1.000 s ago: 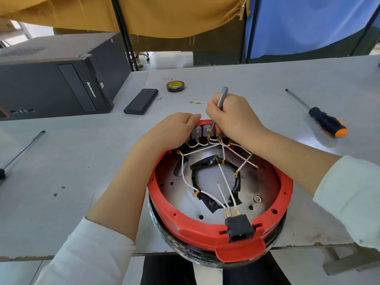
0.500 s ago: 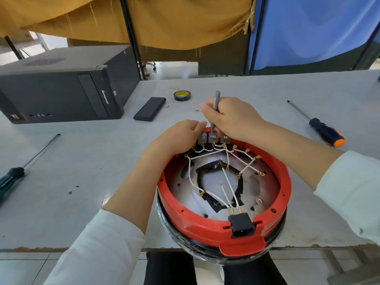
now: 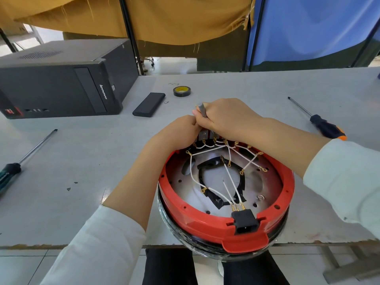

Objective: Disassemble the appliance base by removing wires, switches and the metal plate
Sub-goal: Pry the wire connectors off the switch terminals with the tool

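Item: base (image 3: 205,221), lower centre. My right hand (image 3: 224,118) grips the tool (image 3: 200,110), now lower at the switches (image 3: 207,134); left hand (image 3: 181,132) steadies the rim. Wires (image 3: 232,182) still attached.

Bright, even daylight fills the scene. The strongest light comes from the gap beyond the table (image 3: 267,89), under the hanging cloth (image 3: 164,19), where the floor is washed out nearly white. Shadows on the table are soft and faint: a pale one lies beside the left forearm and a darker band under the base (image 3: 205,225) at the near edge. The metal plate (image 3: 265,182) inside the base shows a mild hazy sheen, with no hard glare. Focus is sharp around the base, down to the thin wires (image 3: 205,151). Wide-angle distortion bows the table's far edge and stretches the sleeves toward the corners. Detail softens slightly at the frame edges.
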